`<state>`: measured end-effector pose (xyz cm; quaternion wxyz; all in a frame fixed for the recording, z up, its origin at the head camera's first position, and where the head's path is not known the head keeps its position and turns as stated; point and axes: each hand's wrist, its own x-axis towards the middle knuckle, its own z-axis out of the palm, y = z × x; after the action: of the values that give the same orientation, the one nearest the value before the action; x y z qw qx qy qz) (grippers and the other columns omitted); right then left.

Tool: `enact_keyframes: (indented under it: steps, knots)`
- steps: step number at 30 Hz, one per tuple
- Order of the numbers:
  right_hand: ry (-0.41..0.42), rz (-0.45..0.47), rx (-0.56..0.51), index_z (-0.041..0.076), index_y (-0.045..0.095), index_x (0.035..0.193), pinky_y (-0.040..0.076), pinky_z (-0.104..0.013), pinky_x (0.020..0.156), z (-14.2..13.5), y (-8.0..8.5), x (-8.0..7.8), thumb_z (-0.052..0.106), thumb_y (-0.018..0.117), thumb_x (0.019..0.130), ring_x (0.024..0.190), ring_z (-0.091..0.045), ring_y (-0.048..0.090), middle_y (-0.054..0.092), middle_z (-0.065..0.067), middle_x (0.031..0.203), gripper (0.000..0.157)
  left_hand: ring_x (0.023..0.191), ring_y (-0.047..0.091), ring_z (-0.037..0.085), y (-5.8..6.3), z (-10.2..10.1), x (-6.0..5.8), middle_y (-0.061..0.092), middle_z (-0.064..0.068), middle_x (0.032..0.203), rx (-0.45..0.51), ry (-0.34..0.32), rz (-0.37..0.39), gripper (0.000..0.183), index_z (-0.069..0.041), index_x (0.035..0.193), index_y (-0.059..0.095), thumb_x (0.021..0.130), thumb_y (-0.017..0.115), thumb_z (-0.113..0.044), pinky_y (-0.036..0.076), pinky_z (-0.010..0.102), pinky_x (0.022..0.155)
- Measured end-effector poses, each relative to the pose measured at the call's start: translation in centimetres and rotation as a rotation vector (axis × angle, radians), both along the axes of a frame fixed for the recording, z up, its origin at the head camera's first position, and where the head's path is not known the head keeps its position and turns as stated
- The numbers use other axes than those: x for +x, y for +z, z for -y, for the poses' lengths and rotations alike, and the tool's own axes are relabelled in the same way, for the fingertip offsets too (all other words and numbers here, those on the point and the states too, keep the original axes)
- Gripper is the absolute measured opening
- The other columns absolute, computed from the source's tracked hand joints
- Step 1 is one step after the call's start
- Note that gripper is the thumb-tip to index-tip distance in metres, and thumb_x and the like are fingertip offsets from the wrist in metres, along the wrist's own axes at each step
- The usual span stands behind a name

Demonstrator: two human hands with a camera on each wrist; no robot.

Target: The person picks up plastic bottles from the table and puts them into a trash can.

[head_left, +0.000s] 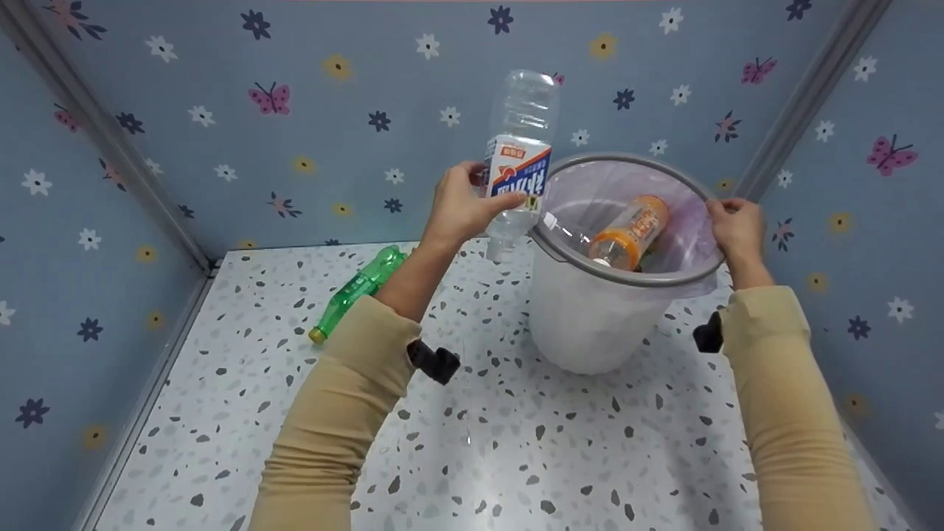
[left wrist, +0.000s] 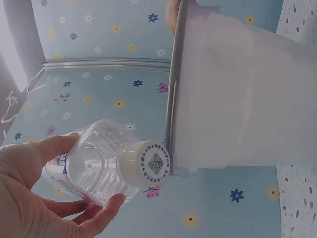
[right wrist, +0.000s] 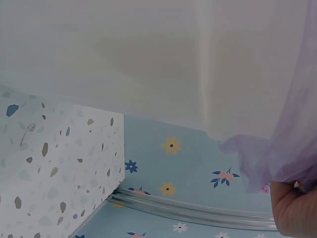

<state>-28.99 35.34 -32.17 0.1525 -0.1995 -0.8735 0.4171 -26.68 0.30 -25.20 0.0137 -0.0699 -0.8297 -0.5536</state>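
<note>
My left hand grips a clear plastic bottle with a white, blue and orange label. The bottle is upside down, its white cap pointing down beside the bin's rim. The white trash bin has a grey rim and a thin purple liner bag. At the rim's right side, my right hand pinches the rim and the bag. Inside the bin lie an orange-labelled bottle and a clear bottle, partly hidden by the rim.
A green plastic bottle with a yellow cap lies on the speckled tabletop, partly behind my left forearm. Flower-patterned panels enclose the table at the back and both sides. The bin stands near the right panel.
</note>
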Motion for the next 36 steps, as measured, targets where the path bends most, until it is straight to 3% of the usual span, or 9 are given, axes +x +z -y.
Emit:
enact_keyframes:
  steps: [8, 17, 25, 36]
  knots:
    - [0.002, 0.016, -0.005, -0.005, 0.046, 0.123, 0.041, -0.028, 0.075, 0.0, 0.0, 0.0, 0.033, 0.036, 0.093, 0.088, -0.017, 0.045, 0.047, -0.019, 0.115, 0.050, 0.088, 0.054, 0.013, 2.4, -2.6, -0.9, 0.059, 0.006, 0.103, -0.097, -0.022, -0.057, 0.054, -0.002, 0.116, 0.052, 0.072, 0.074, -0.023, 0.045, 0.020, 0.074]
    - [-0.007, 0.004, -0.005, -0.005, 0.047, 0.122, 0.040, -0.025, 0.068, 0.0, 0.0, 0.0, 0.032, 0.036, 0.092, 0.083, -0.015, 0.045, 0.047, -0.018, 0.112, 0.049, 0.092, 0.046, 0.012, 3.4, -5.9, -1.2, 0.050, 0.004, 0.102, -0.246, -0.007, -0.091, 0.052, -0.004, 0.110, 0.050, 0.071, 0.074, -0.030, 0.041, 0.019, 0.073]
    - [-0.004, 0.017, -0.009, -0.005, 0.047, 0.121, 0.041, -0.026, 0.072, -0.1, 0.0, 0.0, 0.032, 0.037, 0.092, 0.087, -0.017, 0.045, 0.047, -0.019, 0.114, 0.048, 0.094, 0.042, 0.010, 3.3, -8.4, -1.7, 0.046, 0.001, 0.103, -0.351, -0.001, -0.096, 0.055, -0.007, 0.114, 0.049, 0.073, 0.071, -0.036, 0.038, 0.019, 0.079]
    - [0.000, -0.009, -0.014, -0.006, 0.048, 0.119, 0.041, -0.025, 0.069, 0.0, 0.0, 0.0, 0.030, 0.038, 0.092, 0.081, -0.014, 0.045, 0.049, -0.017, 0.109, 0.047, 0.097, 0.040, 0.010, 2.1, -11.2, -2.9, 0.043, -0.003, 0.106, -0.498, 0.021, -0.095, 0.059, -0.014, 0.122, 0.049, 0.073, 0.068, -0.043, 0.037, 0.021, 0.084]
